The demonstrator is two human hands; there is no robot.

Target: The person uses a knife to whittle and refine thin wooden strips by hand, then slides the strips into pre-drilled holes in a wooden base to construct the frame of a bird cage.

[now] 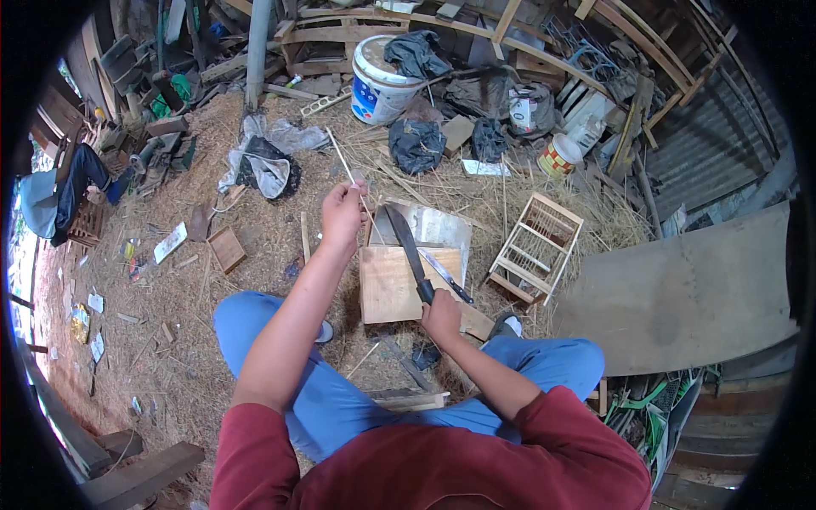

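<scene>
- Your left hand (342, 212) is pinching a thin pale stick (336, 149), which is slanting down toward the far left corner of the wooden block (389, 287); whether its lower end is touching, I can't tell.
- Your right hand (443, 319) is gripping the black handle of a machete (403, 234), whose blade is reaching past the block's far edge.
- A slip is probably the main risk: with the stick hanging in one pinch, it could be twisting under the blade and exposing your left fingers.
- The second knife (446, 275) is lying near the block's right edge, its handle overhanging — a brush from your right wrist could be knocking it toward your foot.
- Farther out, a slatted wooden frame (546, 227) is standing right of the block.
- A shallow wooden tray (227, 249) is showing its bottom.
- The white bucket (382, 95) is carrying a black bag (416, 55) over its rim; its contents are staying unclear, like the yellow-and-red tub's (559, 156).
</scene>
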